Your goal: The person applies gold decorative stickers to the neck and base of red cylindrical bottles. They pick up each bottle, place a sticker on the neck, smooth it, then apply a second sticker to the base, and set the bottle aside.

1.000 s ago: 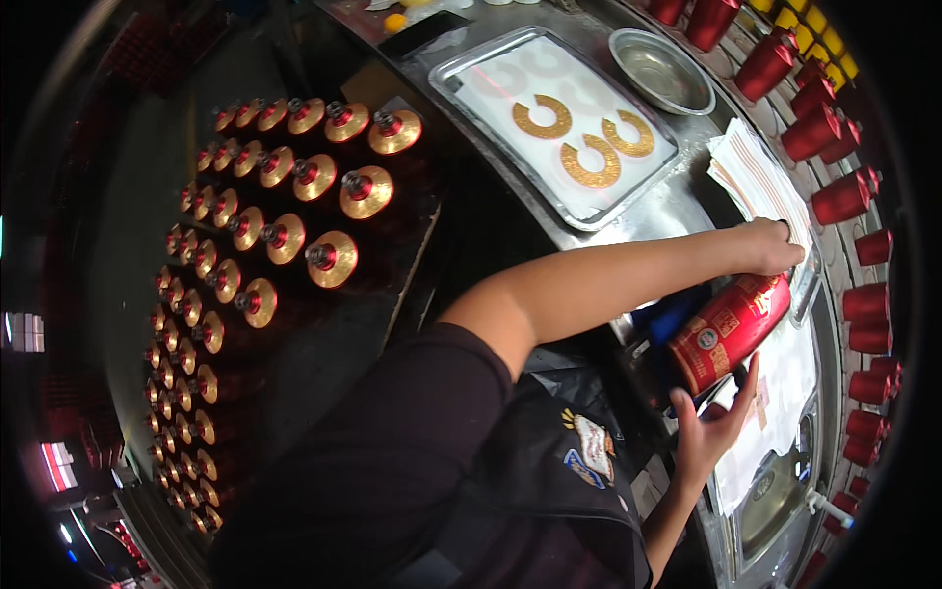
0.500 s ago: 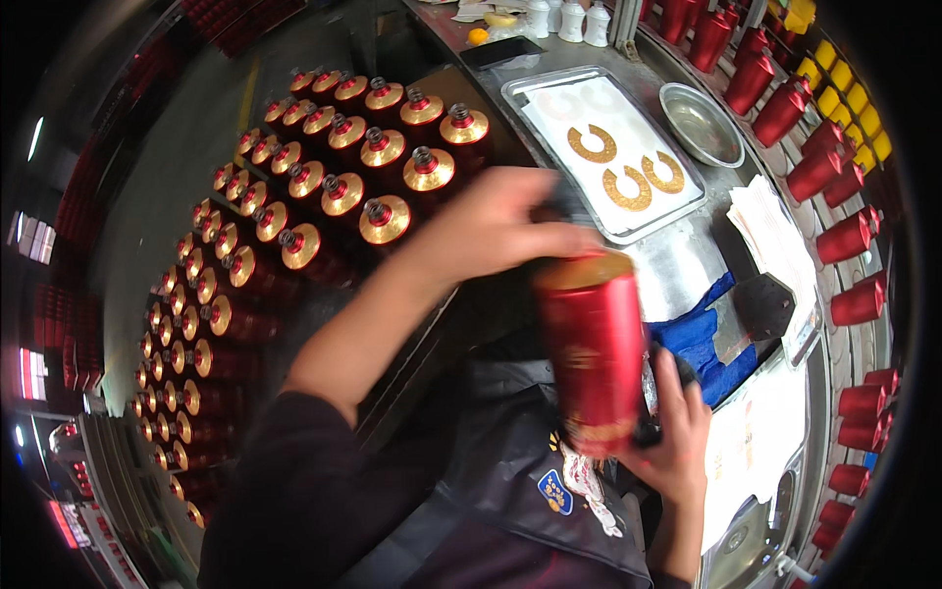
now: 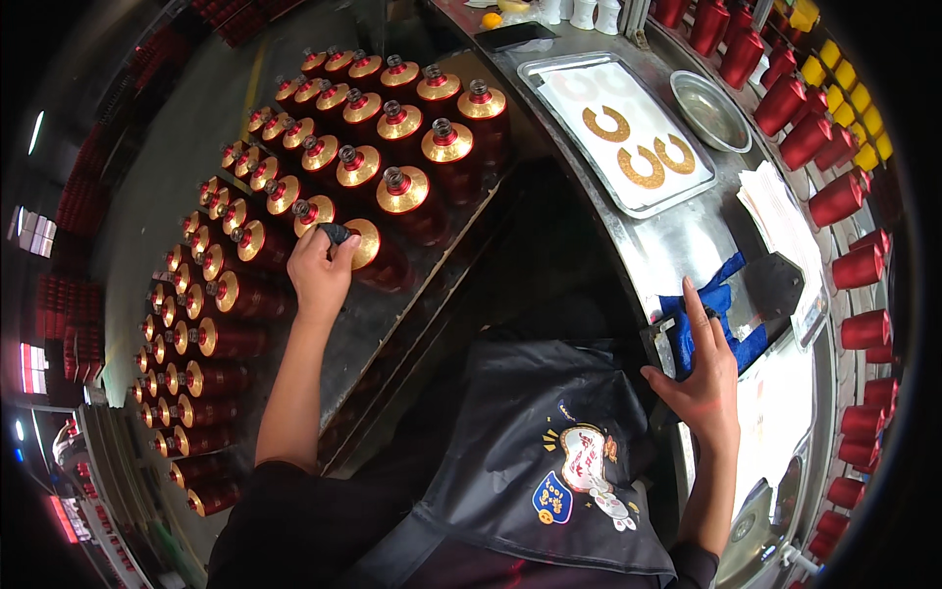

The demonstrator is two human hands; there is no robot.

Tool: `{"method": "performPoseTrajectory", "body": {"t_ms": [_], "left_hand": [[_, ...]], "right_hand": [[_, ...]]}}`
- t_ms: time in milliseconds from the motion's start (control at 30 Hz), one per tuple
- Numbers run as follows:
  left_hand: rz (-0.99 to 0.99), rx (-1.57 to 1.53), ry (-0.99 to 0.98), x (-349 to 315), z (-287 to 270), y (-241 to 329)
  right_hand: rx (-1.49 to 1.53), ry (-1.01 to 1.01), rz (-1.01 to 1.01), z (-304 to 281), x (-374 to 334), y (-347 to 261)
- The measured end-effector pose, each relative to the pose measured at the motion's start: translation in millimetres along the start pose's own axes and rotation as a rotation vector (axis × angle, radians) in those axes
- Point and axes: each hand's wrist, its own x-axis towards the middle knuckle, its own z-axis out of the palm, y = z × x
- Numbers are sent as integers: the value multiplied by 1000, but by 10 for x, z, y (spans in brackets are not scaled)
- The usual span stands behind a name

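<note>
My left hand (image 3: 322,275) is closed round the neck of a red bottle with a gold shoulder (image 3: 366,245), which stands at the near edge of a crowd of similar bottles on the left. Something black covers a fingertip there and hides the neck. My right hand (image 3: 705,378) hangs with fingers spread over the bench on the right, nothing in it. Beneath and beyond it lies a crumpled blue cloth (image 3: 724,299). Farther off, a metal tray (image 3: 643,211) lined with white holds several C-shaped gold pieces (image 3: 605,124).
A metal bowl (image 3: 708,110) sits right of the tray. A stack of papers (image 3: 780,221) and a dark angular plate (image 3: 775,285) lie near the cloth. Red bottles (image 3: 841,201) line a curved conveyor along the right. A dark phone-like slab (image 3: 514,37) rests at the bench's far end.
The red bottle moved from in front of me, between both hands, to the left among the other bottles, carried by my left hand. My right hand let go and opened.
</note>
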Motion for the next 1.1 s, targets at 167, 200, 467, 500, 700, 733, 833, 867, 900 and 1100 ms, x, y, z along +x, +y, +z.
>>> {"method": "performPoseTrajectory", "body": {"t_ms": [167,200,467,500,700,733,833,867,900,1100], "left_hand": [[-52,-26,-3,29,-2,-78],[-44,-23,-11,43,-3,-55],[-60,-14,-27,-26,23,60],[-69,-13,-46,-25,-12,58],[-48,-123,116,309,-143,447],[-126,-300,144,421,-82,613],[11,-672,60,561,456,1371],[35,-802,-36,619,726,1649],[87,-920,-103,660,1042,1955],[486,-1082,-312,1315,2889,3714]], "right_hand": [[30,-16,71,45,-74,27],[36,-14,64,48,-78,27],[101,-40,120,46,-125,42],[105,-38,89,39,-141,32],[146,-95,194,-146,-292,-120],[222,-23,152,-156,-331,-111],[323,65,224,-212,-425,-68],[361,112,181,-190,-456,-4],[404,186,147,-165,-527,42],[509,572,318,255,-1072,419]]}}
